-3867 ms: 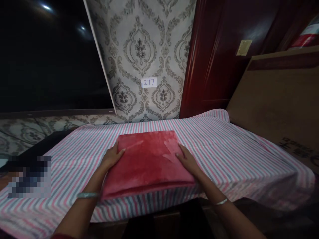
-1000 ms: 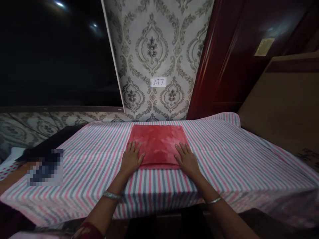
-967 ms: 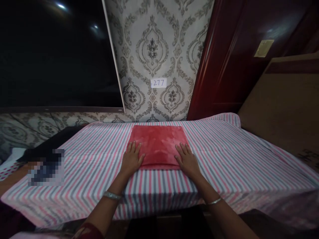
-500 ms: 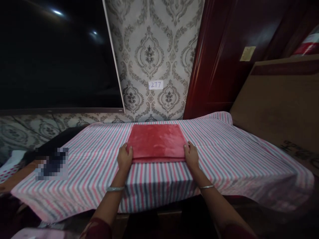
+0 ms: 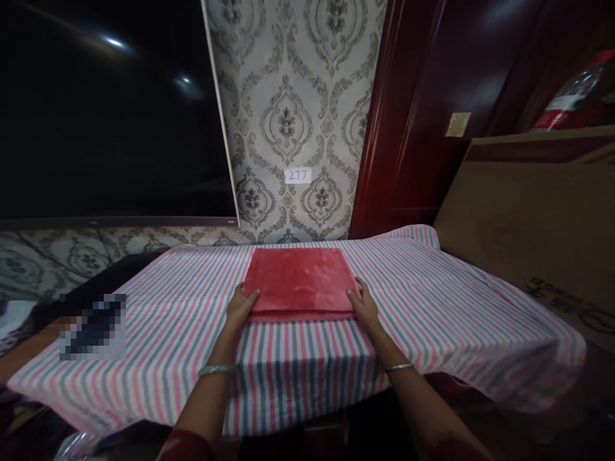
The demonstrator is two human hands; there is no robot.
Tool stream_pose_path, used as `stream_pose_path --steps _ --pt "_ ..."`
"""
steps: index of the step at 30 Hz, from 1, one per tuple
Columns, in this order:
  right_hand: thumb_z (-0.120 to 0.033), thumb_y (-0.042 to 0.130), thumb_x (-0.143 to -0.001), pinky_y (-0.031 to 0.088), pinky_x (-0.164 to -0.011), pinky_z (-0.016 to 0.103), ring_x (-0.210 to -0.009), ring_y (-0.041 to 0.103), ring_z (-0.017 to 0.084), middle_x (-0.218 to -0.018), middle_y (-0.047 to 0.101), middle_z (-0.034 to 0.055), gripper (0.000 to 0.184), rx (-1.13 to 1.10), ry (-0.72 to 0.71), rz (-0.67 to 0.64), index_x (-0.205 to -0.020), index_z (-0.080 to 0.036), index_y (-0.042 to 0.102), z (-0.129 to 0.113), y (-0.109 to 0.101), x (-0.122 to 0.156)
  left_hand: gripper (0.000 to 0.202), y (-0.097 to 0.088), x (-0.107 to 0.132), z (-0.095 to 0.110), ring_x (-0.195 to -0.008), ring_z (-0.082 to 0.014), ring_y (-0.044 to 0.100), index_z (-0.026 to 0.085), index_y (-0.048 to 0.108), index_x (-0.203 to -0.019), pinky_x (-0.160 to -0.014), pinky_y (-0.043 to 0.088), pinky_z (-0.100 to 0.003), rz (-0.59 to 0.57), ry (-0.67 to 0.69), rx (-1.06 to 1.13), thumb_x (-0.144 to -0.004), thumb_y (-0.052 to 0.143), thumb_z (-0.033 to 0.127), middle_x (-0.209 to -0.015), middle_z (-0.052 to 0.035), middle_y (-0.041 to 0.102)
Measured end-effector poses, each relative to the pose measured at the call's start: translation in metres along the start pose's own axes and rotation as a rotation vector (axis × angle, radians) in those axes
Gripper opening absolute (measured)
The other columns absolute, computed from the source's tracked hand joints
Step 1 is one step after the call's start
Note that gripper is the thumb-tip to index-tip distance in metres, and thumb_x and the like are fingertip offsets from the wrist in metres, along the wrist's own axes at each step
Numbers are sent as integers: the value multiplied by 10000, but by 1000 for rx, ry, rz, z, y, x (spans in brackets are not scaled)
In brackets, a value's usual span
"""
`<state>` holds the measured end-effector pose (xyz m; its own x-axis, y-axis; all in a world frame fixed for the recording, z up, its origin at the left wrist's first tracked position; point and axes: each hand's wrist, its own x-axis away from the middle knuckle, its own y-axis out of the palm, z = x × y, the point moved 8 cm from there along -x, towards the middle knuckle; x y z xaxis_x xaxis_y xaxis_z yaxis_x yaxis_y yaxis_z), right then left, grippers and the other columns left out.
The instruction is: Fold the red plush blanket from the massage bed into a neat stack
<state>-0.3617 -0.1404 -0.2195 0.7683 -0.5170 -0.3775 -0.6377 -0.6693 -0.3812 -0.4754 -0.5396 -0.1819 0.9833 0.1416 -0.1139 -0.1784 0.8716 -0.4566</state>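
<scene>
A red, velvety folded cloth [image 5: 298,278] lies flat near the middle of the table, its layers showing along the front edge. At its near left corner, my left hand [image 5: 240,306] grips the side with the thumb on top and the other fingers mostly hidden. My right hand [image 5: 366,306] holds the opposite near corner the same way, thumb over the upper face. Under the cloth spreads a striped tablecloth [image 5: 432,301] in pink, grey and white, hanging over the front edge.
A large black TV screen [image 5: 106,121] stands at the back left. The patterned wall bears a paper label [image 5: 298,175] reading 277. To the right are a cardboard box [image 5: 528,211] and a plastic bottle [image 5: 571,96] on it. A pixelated patch [image 5: 93,326] covers something at left.
Both thumbs have moved further inward over the top of the red cloth. The camera view has shifted slightly up and to the right. The cloth remains folded and flat.
</scene>
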Motion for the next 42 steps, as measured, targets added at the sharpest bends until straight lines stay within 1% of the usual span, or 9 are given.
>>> stream_pose_path --steps 9,14,18,20,23,25,28,33,42 --pt "-567 540 -810 504 -938 441 -1078 606 288 -1328 591 166 766 -102 -56 -5 -1447 -147 472 -35 -43 4 581 -24 29 22 -920 -230 729 178 486 -1345 -786 603 -355 -80 81 377 -822 693 323 -1116 -112 727" --pt "-649 561 -801 506 -943 460 -1116 622 312 -1223 655 148 809 -102 64 -187 -1451 -172 482 6 -40 57 620 -40 52 -25 -1094 -307 674 157 512 -1343 -913 564 -438 -95 88 28 -811 649 445 -1167 -147 701" --pt "-660 480 -858 527 -898 425 -1007 667 280 -1065 714 114 745 -17 41 -266 -1422 -175 523 13 -50 53 700 -50 64 14 -1278 -389 531 86 468 -1404 -1057 442 -562 97 330 -401 -820 586 453 -1347 -224 580" --pt "-636 428 -894 515 -924 435 -1045 657 285 -1118 709 125 677 87 -57 -223 -1371 -180 581 -7 -60 33 621 -32 81 59 -1347 -367 464 120 464 -1424 -1114 382 -558 117 559 -524 -878 517 411 -1432 -198 523" --pt "-541 342 -964 415 -1075 474 -1260 550 285 -1356 609 125 610 237 -314 -208 -1417 -187 547 -62 -50 -1 506 38 114 111 -1367 -278 467 223 470 -1446 -1165 344 -501 -220 824 -554 -963 423 366 -1450 -106 544" --pt "-447 298 -998 333 -1146 466 -1380 438 257 -1481 505 95 566 360 -463 -289 -1474 -203 486 -97 -21 -19 490 83 134 127 -1402 -288 430 250 496 -1437 -1200 264 -555 -408 895 -593 -973 443 398 -1487 -99 514" --pt "-370 344 -1012 248 -1176 507 -1482 267 279 -1589 348 79 541 634 -455 -391 -1534 -239 393 -114 29 -41 584 122 144 125 -1455 -367 331 252 474 -1467 -1187 160 -673 -459 885 -637 -932 534 479 -1547 -140 427" --pt "-467 410 -1009 173 -1169 599 -1496 202 338 -1609 301 57 564 799 -395 -503 -1544 -294 363 -85 74 -43 641 133 142 95 -1493 -389 225 325 401 -1511 -1177 99 -714 -413 893 -612 -918 537 524 -1608 -96 329" --pt "-478 405 -1002 142 -1182 593 -1487 228 327 -1577 369 51 562 748 -408 -463 -1527 -278 403 -62 80 -36 627 137 141 83 -1492 -382 234 362 370 -1524 -1185 90 -717 -486 864 -616 -936 483 546 -1623 -65 298"
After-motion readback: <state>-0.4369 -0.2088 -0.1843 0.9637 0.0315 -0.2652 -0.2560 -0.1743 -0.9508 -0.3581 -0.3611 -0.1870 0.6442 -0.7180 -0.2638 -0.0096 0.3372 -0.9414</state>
